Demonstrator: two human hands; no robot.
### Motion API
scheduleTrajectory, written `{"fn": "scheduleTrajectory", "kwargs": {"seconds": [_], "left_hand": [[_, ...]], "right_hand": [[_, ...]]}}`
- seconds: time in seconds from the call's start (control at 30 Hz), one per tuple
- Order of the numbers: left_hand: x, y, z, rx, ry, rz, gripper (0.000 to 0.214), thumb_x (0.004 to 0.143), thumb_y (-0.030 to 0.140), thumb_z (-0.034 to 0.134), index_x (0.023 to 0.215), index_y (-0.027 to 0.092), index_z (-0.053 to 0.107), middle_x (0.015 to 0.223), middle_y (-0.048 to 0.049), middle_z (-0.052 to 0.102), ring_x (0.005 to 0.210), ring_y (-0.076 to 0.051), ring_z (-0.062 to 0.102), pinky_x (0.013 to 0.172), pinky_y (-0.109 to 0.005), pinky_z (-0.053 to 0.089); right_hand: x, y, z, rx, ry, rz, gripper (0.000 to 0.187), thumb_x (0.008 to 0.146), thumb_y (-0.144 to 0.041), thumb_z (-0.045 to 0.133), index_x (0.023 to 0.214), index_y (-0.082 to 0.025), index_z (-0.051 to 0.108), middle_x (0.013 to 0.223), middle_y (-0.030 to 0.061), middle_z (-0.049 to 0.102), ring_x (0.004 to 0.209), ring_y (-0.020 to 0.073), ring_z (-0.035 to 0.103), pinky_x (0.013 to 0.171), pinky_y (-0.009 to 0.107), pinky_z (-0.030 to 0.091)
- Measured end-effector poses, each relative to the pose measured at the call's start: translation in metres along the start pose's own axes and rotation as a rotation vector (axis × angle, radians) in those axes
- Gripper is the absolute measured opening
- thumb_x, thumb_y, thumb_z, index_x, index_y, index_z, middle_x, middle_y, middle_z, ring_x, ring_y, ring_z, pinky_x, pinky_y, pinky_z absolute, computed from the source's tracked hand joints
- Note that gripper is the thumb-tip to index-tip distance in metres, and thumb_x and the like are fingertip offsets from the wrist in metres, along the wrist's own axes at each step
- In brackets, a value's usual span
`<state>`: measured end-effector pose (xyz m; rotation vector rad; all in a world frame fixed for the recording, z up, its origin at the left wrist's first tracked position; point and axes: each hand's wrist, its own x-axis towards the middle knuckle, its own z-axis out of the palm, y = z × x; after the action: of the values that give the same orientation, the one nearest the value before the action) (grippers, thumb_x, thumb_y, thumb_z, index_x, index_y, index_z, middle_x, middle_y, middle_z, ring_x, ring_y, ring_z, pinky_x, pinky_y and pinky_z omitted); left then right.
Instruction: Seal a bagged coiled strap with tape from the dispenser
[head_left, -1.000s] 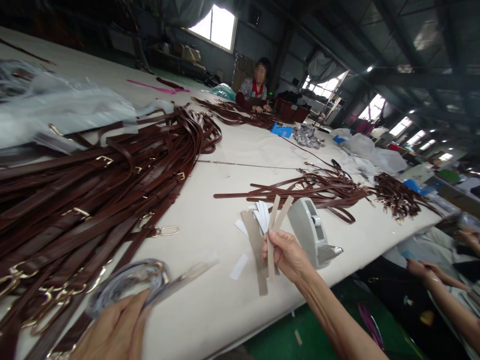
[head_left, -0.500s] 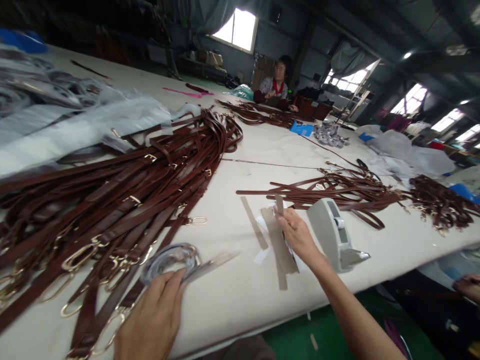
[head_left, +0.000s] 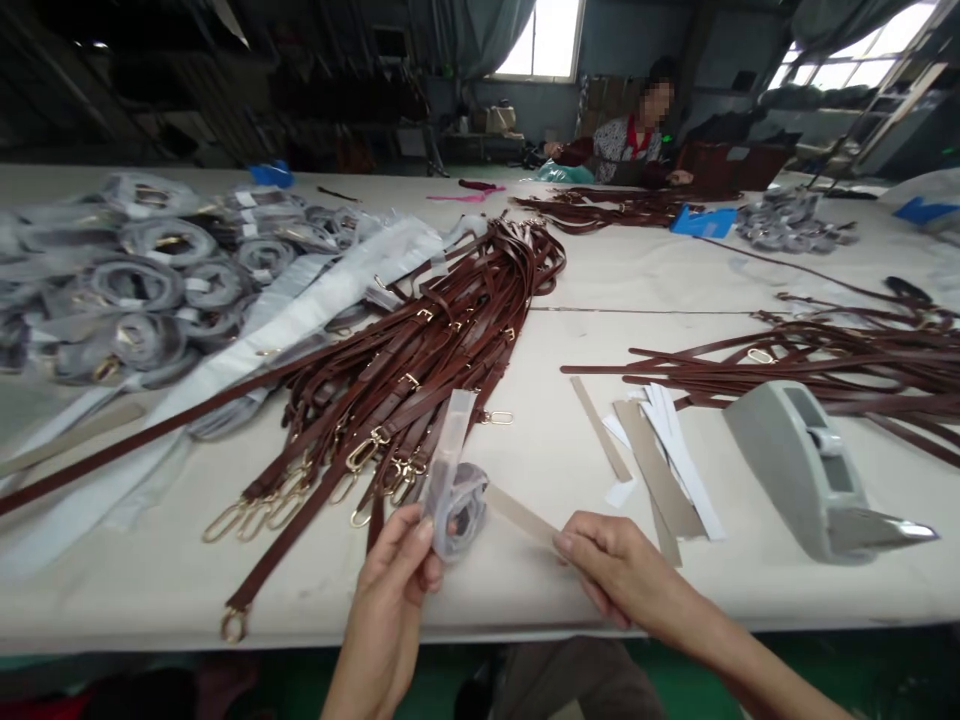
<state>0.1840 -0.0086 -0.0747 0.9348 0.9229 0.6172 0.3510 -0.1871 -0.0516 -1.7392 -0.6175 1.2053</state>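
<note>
My left hand (head_left: 397, 580) is closed on a coiled strap in a clear plastic sleeve (head_left: 466, 515), and the sleeve's flat end sticks up above my fingers. Between thumb and fingers of my right hand (head_left: 611, 565) is a narrow tan paper strip (head_left: 521, 515); its far end comes close to the wrapped coil, and I cannot tell whether they touch. Right of that hand lie white paper strips (head_left: 675, 445) and tan card strips (head_left: 649, 465). Beyond my left hand spreads a heap of brown leather straps (head_left: 420, 350) with gold buckles and hooks.
Many wrapped coils (head_left: 154, 285) are piled at the left beside long plastic sleeves (head_left: 300, 310). A grey tape dispenser (head_left: 795, 470) stands at the right, near more brown straps (head_left: 720, 365). A co-worker (head_left: 626, 140) sits across the table, by a blue piece (head_left: 703, 221).
My right hand has come away from the paper pile toward the left with a tan strip. My left hand has raised the wrapped coil off the table. The view has turned left and levelled.
</note>
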Motion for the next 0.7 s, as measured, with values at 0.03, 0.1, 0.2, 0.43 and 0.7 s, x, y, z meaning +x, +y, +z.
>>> {"fn": "scheduleTrajectory", "kwargs": {"seconds": [0.03, 0.1, 0.2, 0.43, 0.7], "left_hand": [[-0.002, 0.001, 0.0, -0.051, 0.007, -0.022, 0.055, 0.059, 0.047, 0.092, 0.098, 0.021, 0.064, 0.075, 0.0036, 0.063, 0.055, -0.007, 0.043, 0.048, -0.015, 0.039], [-0.006, 0.003, 0.001, -0.107, 0.015, -0.05, 0.057, 0.054, 0.044, 0.094, 0.095, 0.021, 0.063, 0.078, 0.0022, 0.066, 0.054, -0.007, 0.044, 0.047, -0.015, 0.04], [-0.008, 0.004, 0.0, -0.12, 0.016, -0.055, 0.056, 0.053, 0.043, 0.095, 0.092, 0.02, 0.063, 0.077, 0.0015, 0.065, 0.055, -0.006, 0.044, 0.048, -0.014, 0.041], [-0.014, 0.001, 0.005, -0.008, 0.001, -0.005, 0.052, 0.061, 0.05, 0.089, 0.094, 0.02, 0.062, 0.074, 0.0035, 0.063, 0.054, -0.006, 0.043, 0.048, -0.015, 0.039], [-0.021, -0.006, 0.007, 0.056, -0.09, -0.039, 0.063, 0.068, 0.053, 0.085, 0.116, 0.017, 0.064, 0.065, 0.0052, 0.055, 0.054, -0.007, 0.04, 0.052, -0.019, 0.034]], "right_hand": [[0.002, 0.002, 0.006, 0.001, -0.02, -0.005, 0.036, 0.094, -0.054, 0.05, 0.078, -0.021, 0.053, 0.042, -0.01, 0.045, 0.03, 0.0061, 0.032, 0.033, 0.017, 0.021], [0.004, 0.002, 0.016, -0.007, -0.049, -0.015, 0.031, 0.095, -0.046, 0.049, 0.077, -0.021, 0.052, 0.041, -0.01, 0.044, 0.031, 0.0063, 0.032, 0.033, 0.017, 0.022], [0.005, -0.001, 0.026, -0.005, -0.074, -0.021, 0.026, 0.096, -0.036, 0.047, 0.076, -0.021, 0.053, 0.04, -0.01, 0.044, 0.03, 0.0066, 0.033, 0.032, 0.017, 0.02], [0.024, -0.009, 0.049, 0.086, -0.066, -0.14, 0.032, 0.095, -0.042, 0.051, 0.071, -0.021, 0.049, 0.042, -0.0088, 0.045, 0.035, 0.0069, 0.036, 0.035, 0.017, 0.025], [0.047, -0.01, 0.061, 0.134, -0.095, -0.246, 0.037, 0.096, -0.051, 0.049, 0.083, -0.019, 0.059, 0.05, -0.0069, 0.052, 0.034, 0.0071, 0.042, 0.035, 0.016, 0.031]]}}
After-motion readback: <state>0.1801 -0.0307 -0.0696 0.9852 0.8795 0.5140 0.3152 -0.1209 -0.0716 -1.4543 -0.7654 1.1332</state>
